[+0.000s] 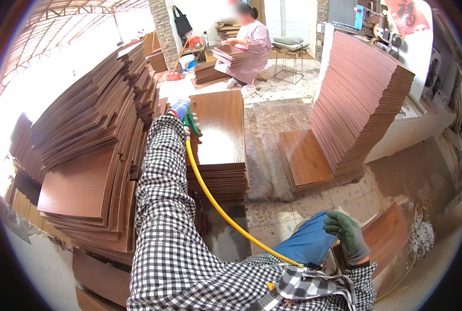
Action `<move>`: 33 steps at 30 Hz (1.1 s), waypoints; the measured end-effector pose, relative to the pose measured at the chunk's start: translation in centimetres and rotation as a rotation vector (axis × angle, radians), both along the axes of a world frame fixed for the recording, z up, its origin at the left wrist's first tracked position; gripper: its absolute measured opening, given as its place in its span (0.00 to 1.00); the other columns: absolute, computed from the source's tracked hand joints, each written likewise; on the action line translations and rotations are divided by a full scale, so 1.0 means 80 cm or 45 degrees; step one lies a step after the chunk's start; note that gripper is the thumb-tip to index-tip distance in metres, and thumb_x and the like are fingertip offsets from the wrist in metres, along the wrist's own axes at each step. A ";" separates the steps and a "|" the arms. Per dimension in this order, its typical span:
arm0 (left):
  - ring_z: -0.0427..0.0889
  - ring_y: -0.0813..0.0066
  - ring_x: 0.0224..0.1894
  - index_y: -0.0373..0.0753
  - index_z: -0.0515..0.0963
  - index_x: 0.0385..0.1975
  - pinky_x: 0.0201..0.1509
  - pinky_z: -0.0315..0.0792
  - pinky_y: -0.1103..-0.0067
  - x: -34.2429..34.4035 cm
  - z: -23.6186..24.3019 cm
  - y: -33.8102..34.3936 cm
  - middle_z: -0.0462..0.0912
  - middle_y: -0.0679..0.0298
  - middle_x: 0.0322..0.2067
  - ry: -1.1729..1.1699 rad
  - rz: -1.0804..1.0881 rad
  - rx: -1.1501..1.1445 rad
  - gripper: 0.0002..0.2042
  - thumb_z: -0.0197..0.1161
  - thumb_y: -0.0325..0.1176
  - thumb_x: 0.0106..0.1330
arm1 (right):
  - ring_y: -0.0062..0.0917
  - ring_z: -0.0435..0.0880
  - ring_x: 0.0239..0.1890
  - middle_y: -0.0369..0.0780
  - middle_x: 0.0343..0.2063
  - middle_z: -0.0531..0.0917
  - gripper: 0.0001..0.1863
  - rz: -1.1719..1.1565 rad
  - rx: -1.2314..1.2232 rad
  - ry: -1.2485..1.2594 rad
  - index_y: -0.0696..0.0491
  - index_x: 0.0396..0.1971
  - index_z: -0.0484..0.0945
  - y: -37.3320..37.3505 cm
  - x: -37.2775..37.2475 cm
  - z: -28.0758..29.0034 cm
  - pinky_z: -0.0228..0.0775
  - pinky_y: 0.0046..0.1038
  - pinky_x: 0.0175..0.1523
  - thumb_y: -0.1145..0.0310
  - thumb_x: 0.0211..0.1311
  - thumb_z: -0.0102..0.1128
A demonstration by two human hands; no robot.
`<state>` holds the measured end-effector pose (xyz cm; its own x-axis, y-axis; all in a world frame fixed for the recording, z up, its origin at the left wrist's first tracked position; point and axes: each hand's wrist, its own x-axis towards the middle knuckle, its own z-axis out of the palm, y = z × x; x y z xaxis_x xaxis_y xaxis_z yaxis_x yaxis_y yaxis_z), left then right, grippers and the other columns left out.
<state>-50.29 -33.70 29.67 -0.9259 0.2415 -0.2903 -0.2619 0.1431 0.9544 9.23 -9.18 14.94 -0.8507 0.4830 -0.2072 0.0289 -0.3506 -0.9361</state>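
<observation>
Clearly, in the head view, the left hand [197, 122] is wrapped around a green air gun [191, 125], its fingers clamped on the handle and partly hidden by it. The gun sits over the near-left edge of a middle stack of brown boards [218, 116], whose glossy top board catches a bright glare. A yellow hose [208, 193] joins the bottom of the gun and curves down past the checked sleeve [163, 192] towards the person's body. The right hand [346, 235], in a green and grey glove, hovers near the blue trouser leg [308, 239] with its fingers together and curled; whether anything lies in its palm I cannot tell.

Of containers, a white and blue bucket [188, 63] stands on the floor at the back, just beside a red broom [173, 76], and a black bag [182, 23] hangs on the wall; what either holds cannot be made out. Further back, a co-worker in pink [252, 44] sits with boards across the lap. Leaning piles of boards [80, 181] fill the left side, while a tall stack [355, 98] rises on the right, behind a low stack [304, 155].
</observation>
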 end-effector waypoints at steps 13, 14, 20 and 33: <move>0.80 0.66 0.26 0.36 0.72 0.47 0.29 0.81 0.67 0.005 0.009 0.013 0.80 0.56 0.31 -0.003 -0.191 -0.040 0.18 0.57 0.48 0.77 | 0.31 0.85 0.48 0.47 0.48 0.84 0.30 -0.066 -0.017 -0.058 0.64 0.61 0.75 -0.002 0.009 -0.011 0.76 0.30 0.57 0.50 0.77 0.54; 0.80 0.66 0.26 0.37 0.72 0.47 0.29 0.81 0.67 0.008 0.012 0.015 0.80 0.56 0.31 0.001 -0.228 -0.052 0.18 0.57 0.48 0.77 | 0.31 0.85 0.48 0.47 0.48 0.84 0.30 -0.071 -0.010 -0.051 0.64 0.60 0.75 -0.002 0.009 -0.012 0.76 0.30 0.57 0.50 0.77 0.54; 0.76 0.73 0.25 0.43 0.73 0.41 0.33 0.77 0.69 0.024 0.001 0.081 0.75 0.67 0.25 -0.140 -0.635 0.128 0.17 0.54 0.52 0.78 | 0.32 0.85 0.51 0.48 0.50 0.84 0.29 -0.044 0.068 -0.001 0.63 0.62 0.75 -0.005 0.017 -0.007 0.76 0.31 0.58 0.52 0.77 0.54; 0.78 0.64 0.25 0.38 0.65 0.41 0.28 0.80 0.63 0.613 -0.122 0.384 0.73 0.57 0.26 -0.599 -0.937 0.861 0.24 0.47 0.58 0.78 | 0.47 0.62 0.75 0.58 0.71 0.62 0.53 -0.489 1.279 -0.634 0.59 0.77 0.51 -0.008 0.114 0.087 0.52 0.41 0.78 0.47 0.61 0.69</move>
<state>-1.28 -2.99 19.88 -0.3226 0.9300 -0.1760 -0.6843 -0.1007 0.7222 18.38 -9.80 21.92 -0.5476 0.8243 0.1436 0.5210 0.4702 -0.7124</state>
